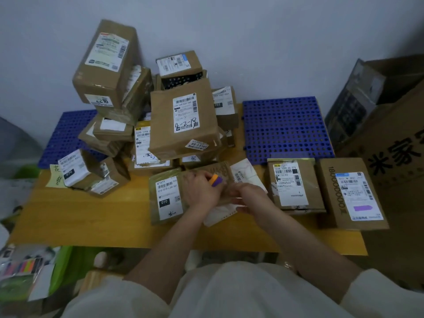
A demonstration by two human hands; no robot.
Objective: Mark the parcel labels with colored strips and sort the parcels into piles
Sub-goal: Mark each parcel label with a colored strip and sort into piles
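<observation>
My left hand (202, 191) grips a small pad of orange and purple strips (215, 179) above a flat brown parcel (165, 196) labelled 010 that lies on the yellow table (80, 216). My right hand (250, 198) is close beside it, fingers curled near the pad over a white padded parcel (243, 173); what it pinches is blurred. To the right lie a brown box (296, 187) with a white label and a longer box (351, 193) whose label bears a purple strip (362, 208).
A tall heap of brown parcels (183, 120) fills the table's back left. Blue perforated mats (284, 129) lie behind. Large cartons (390, 138) stand at the right. A pack of coloured strips (23, 265) lies on the floor at lower left.
</observation>
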